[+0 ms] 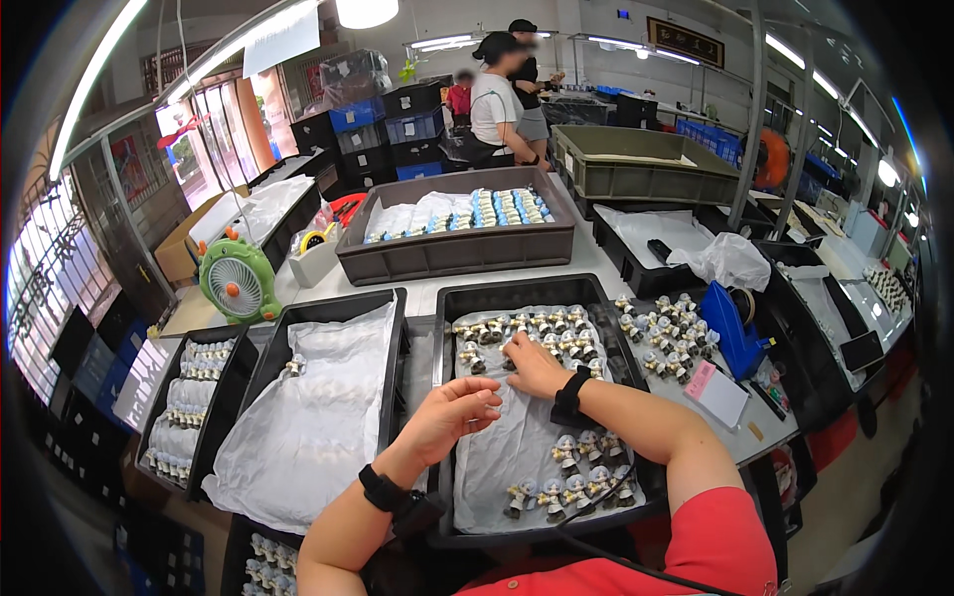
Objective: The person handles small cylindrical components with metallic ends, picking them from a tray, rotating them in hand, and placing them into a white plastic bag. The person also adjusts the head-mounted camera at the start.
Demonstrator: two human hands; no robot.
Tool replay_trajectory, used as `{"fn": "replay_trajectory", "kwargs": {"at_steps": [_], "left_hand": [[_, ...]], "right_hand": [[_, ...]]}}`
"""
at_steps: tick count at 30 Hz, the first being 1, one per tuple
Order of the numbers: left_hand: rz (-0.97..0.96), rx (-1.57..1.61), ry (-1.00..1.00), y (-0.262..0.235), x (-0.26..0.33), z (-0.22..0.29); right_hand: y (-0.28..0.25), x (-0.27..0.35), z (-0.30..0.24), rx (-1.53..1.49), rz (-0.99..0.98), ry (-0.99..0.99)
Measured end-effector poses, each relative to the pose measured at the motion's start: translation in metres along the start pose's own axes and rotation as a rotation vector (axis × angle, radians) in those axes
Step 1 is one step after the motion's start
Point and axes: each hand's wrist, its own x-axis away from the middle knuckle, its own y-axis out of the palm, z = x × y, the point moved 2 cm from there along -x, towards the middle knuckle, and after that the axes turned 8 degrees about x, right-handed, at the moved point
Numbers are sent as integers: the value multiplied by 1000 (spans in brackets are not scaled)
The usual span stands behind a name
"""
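Small white, gold and dark figurines [576, 489] stand in rows on white lining inside a black tray [527, 536] in front of me. Over the far part of this tray, my right hand [537, 370] reaches into the rows, its fingers closed at a figurine that they mostly cover. Another figurine [472, 356] stands just left of those fingertips. My left hand [459, 409] hovers above the tray's left side, fingers loosely curved and apart, with nothing visible in it. To the left, a second black tray [397, 343] with white lining holds a single figurine [296, 365].
More figurines [668, 333] cluster right of my tray, near a blue tape dispenser [733, 330] and a pink-and-white pad [715, 394]. A brown crate [447, 260] stands behind, a green fan [238, 281] at left. Filled narrow tray [238, 382] at far left. People stand beyond.
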Motion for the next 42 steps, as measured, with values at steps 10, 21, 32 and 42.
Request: {"fn": "replay_trajectory", "kwargs": {"at_steps": [10,21,32,42], "left_hand": [[-16,-16,-5,-1,-1,-3],[-5,-47,7,0,0,-2],[77,-40,65,-1,-2,0],[303,28,301,-13,-4,11]], "right_hand": [[-4,-1,-4,25,-70,88],[-8,-16,0,74,-147,113],[-35,-18,-13,-228,75,-86],[-69,-13,-61,-570,199,-224]]}}
